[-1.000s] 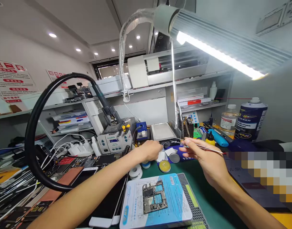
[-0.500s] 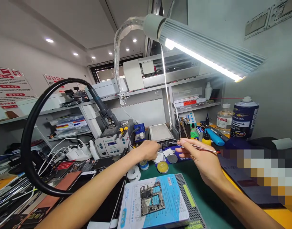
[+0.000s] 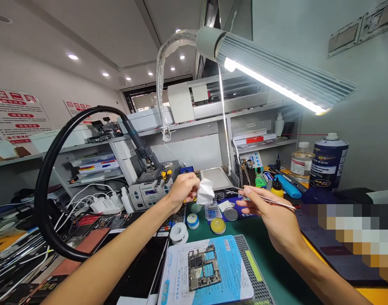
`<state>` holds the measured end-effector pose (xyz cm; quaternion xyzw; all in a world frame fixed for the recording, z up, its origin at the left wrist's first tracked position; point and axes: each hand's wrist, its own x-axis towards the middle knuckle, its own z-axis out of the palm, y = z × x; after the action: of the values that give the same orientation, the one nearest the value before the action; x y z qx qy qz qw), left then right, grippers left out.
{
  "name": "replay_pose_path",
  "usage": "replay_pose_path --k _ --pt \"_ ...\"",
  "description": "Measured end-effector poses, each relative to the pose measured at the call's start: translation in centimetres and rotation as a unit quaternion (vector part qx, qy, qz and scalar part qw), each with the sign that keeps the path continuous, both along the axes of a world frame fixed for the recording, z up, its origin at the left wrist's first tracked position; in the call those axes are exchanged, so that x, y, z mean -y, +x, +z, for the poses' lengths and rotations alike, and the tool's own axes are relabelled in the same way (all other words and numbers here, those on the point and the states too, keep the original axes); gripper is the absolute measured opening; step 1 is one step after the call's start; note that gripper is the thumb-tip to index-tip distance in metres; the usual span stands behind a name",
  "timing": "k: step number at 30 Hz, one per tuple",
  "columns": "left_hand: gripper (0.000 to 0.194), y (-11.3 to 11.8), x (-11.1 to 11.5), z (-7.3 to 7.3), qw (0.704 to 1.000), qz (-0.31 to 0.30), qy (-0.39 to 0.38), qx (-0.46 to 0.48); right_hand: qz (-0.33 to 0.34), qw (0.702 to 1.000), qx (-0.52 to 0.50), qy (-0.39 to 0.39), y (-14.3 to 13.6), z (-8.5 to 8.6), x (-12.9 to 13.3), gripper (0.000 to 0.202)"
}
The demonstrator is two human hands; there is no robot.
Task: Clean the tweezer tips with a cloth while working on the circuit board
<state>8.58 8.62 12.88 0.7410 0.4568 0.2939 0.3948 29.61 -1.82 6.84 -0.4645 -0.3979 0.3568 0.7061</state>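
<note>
While the right hand (image 3: 271,209) pinches tweezers (image 3: 284,204), the closed left hand (image 3: 184,188) has lifted a probable tissue (image 3: 205,192).

1 glaring lamp (image 3: 276,87) and small ceiling lights (image 3: 73,56) brighten the scene; edges stretch, lower right is pixelated.

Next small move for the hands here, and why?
Probably ease the crumpled white tissue toward the tip of the slim silver metal tool: the left hand holds the tissue up, the right hand holds the tool pointing its way, and a gap separates them.
</note>
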Motion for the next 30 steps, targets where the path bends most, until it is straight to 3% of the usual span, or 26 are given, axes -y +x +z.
replay_pose_path --k 7,13,19,27,30 --pt "0.023 -4.8 5.7 -0.7 0.979 0.019 -0.116 0.167 0.087 0.994 -0.07 0.02 -1.0 0.9 1.5 0.032" --pt "0.016 -6.3 8.6 -2.2 0.933 -0.031 -0.225 0.28 0.199 0.976 -0.092 -0.01 -2.4 0.7 2.9 0.032" --pt "0.013 -6.4 9.8 -3.6 0.881 -0.114 -0.307 0.342 0.22 0.971 -0.071 -0.06 -3.6 0.3 4.0 0.019" --pt "0.017 -6.0 10.4 -4.4 0.86 -0.141 -0.326 0.366 0.26 0.961 -0.033 -0.094 -2.8 -2.1 3.2 0.025" --pt "0.017 -6.1 10.4 -4.7 0.85 -0.15 -0.341 0.372 0.266 0.957 -0.026 -0.109 -3.1 -2.0 3.4 0.028"
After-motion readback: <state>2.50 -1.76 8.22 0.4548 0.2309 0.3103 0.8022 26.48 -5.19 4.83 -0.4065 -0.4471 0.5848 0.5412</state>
